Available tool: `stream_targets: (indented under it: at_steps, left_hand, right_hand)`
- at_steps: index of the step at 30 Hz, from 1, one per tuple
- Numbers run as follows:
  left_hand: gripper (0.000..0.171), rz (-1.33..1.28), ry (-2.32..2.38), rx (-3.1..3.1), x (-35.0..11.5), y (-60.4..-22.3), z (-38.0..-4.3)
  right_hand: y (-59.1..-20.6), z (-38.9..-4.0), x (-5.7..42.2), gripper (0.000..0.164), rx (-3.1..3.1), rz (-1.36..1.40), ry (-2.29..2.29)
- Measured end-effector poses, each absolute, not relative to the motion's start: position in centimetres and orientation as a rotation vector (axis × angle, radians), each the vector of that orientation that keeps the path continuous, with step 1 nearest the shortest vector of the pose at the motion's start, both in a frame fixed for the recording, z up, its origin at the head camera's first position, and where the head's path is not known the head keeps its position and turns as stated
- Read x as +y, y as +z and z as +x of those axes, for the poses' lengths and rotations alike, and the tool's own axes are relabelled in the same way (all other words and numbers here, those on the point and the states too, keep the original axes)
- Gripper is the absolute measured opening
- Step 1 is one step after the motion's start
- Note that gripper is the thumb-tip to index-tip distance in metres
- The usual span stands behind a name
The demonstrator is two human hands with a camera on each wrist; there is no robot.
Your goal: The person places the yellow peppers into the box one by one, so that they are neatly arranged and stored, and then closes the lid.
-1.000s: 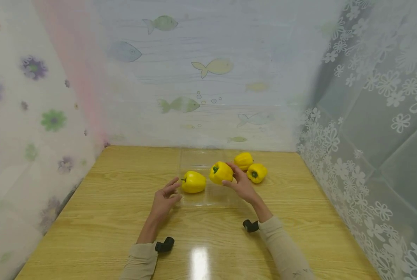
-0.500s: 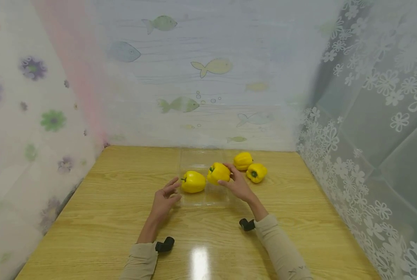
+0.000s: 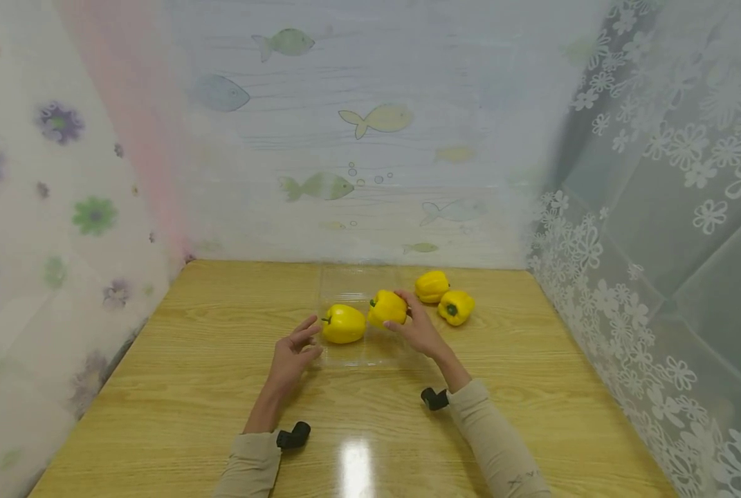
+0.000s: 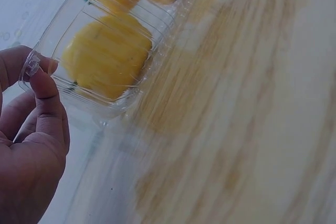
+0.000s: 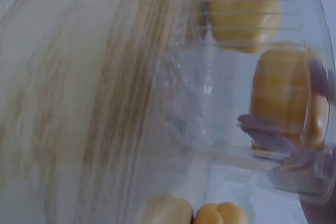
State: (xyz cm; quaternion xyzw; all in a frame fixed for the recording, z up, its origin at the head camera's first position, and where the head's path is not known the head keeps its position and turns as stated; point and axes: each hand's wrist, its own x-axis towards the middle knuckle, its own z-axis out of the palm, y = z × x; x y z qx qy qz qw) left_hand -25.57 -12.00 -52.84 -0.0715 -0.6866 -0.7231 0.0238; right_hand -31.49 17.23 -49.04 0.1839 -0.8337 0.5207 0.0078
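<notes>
A clear plastic clamshell container (image 3: 344, 362) lies on the table, its ribbed lid folded back toward the wall. One yellow bell pepper (image 3: 344, 324) rests on its side in the left part of the container, stem to the left. My left hand (image 3: 290, 358) pinches the container's left rim between thumb and finger, as the left wrist view shows. In my right hand (image 3: 421, 332), fingers and thumb grip a second yellow bell pepper (image 3: 386, 309) at the container's right part, close beside the first. Seen through the clear wall in the right wrist view, the held pepper (image 5: 281, 90) sits low.
Two more yellow bell peppers, one behind (image 3: 432, 286) and one nearer (image 3: 456, 308), lie on the wooden table (image 3: 221, 387) to the right of the container. Sheer patterned curtains stand at the back, left and right. A black camera (image 3: 293, 435) sits at each wrist.
The right hand has moved slightly left and down with its bell pepper, bringing it closer to the first one. The left hand has stayed at the container's rim.
</notes>
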Motion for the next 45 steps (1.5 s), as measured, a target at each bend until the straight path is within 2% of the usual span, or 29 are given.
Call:
stream_targets:
  at_steps: [12, 45]
  left_hand:
    - [0.043, -0.206, -2.291, -2.096, -11.9, -52.9, -25.7]
    - [0.041, -0.186, -2.219, -2.145, -11.9, -53.1, -25.7]
  right_hand:
    - [-49.1, -30.7, 16.8, 0.077, -2.665, 0.573, 1.564]
    - [-49.6, -30.7, 15.5, 0.067, -2.834, 0.489, 1.307]
